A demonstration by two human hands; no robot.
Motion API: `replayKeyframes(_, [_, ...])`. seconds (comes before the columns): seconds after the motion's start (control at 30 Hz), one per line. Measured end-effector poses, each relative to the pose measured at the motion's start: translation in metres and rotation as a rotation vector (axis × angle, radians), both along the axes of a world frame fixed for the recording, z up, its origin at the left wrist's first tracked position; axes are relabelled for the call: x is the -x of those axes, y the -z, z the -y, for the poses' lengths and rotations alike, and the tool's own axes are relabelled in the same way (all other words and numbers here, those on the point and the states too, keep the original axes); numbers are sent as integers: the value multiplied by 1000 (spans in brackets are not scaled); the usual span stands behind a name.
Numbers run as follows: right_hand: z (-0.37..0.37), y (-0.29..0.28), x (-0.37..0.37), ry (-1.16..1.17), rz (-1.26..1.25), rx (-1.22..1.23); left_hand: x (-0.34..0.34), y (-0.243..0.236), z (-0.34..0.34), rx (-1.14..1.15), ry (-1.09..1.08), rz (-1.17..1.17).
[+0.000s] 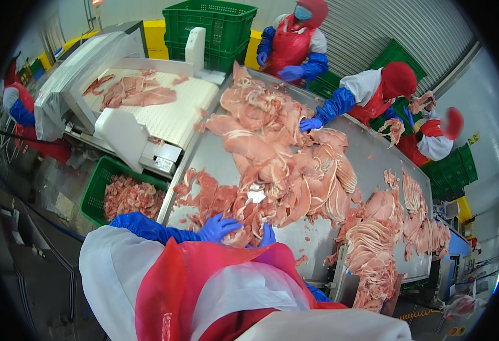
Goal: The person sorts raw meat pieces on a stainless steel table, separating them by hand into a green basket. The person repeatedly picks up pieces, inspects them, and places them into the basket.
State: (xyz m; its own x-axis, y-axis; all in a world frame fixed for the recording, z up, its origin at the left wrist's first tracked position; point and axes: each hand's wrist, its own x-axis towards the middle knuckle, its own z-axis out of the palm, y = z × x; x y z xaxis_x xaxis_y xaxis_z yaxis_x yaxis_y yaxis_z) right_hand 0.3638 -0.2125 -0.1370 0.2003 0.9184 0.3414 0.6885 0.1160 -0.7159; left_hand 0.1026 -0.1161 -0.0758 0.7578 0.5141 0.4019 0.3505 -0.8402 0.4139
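Both my hands, in blue gloves, are at the near edge of a steel table spread with raw sliced meat. My left hand lies on pink meat pieces, fingers stretched out and slightly apart, gripping nothing visible. A short way to its right, my right hand touches the edge of the same heap. Its visible fingers are extended, while the rest of it is hidden behind my red apron. Small loose slices lie between the two hands.
On the left, a conveyor carrying meat meets the table. Below it stands a green crate of trimmings. Layered slices fill a chute at right. Across the table, a co-worker's gloved hand touches the heap. Stacked green crates stand behind.
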Motion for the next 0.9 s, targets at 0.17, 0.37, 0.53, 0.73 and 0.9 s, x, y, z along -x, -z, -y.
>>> replayKeyframes(0.17, [-23,-57,5,-95,22,179,-1,-17,-13,256,-56,21])
replayKeyframes(0.37, [-82,-62,-21,-26,20,154,-39,-12,-66,339,-214,25])
replayKeyframes(0.53, [-120,-56,-31,69,-43,185,-59,-19,-111,361,-285,-26])
replayKeyframes(0.73, [-127,-56,-21,135,-9,166,-56,-34,-122,589,-309,-66])
replayKeyframes(0.9, [-94,-65,-2,157,-111,210,-23,-21,-89,596,-397,-88])
